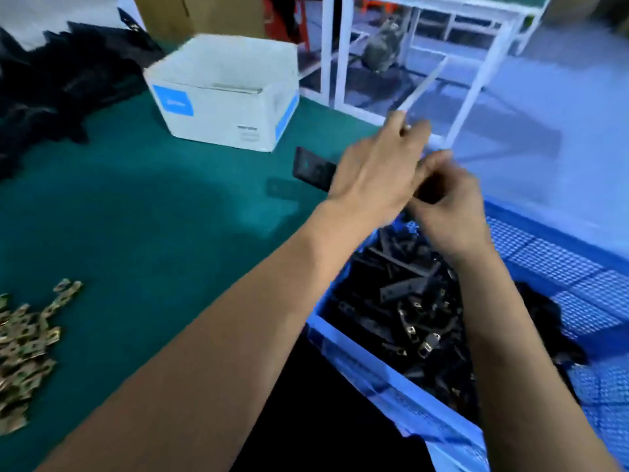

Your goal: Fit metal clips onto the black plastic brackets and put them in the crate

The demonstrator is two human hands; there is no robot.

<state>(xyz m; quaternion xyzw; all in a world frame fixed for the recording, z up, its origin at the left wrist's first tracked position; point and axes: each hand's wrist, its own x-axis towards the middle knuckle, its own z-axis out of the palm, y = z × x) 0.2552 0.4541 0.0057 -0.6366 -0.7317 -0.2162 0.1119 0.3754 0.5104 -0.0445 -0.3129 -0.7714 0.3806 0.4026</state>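
Here, nearest the viewer, both forearms reach forward over the blue crate (357, 356), which sits low at the right of the table (153, 216) and holds a heap of black brackets (401, 294), several with metal clips fitted. Above the crate's far corner the left hand (371, 172) and right hand (449, 212) meet on one bracket (311, 170); its dark end juts out to the left of the left hand, whose fingers curl around it. The right hand is folded in against the bracket's other end, fingers bent; motion blur hides whether it pinches a clip or the bracket itself.

Judged from this pose, the step in hand is seating a clip. It would go best with the left hand keeping the bracket steady while the right pushes the clip squarely along the edge until it sits flush; a skewed push could bend or drop it. With the crate directly below, the finished piece needs only a short drop.

At the left edge, loose clips (23, 345) lie in a pile on the green table cover. Farther off stands an open white box (221, 107) with blue panels, and beyond it a dark heap (51, 83), probably unfitted brackets. At the back, white frames (401, 63) stand on a pale floor, with a brown carton (190, 11) behind.
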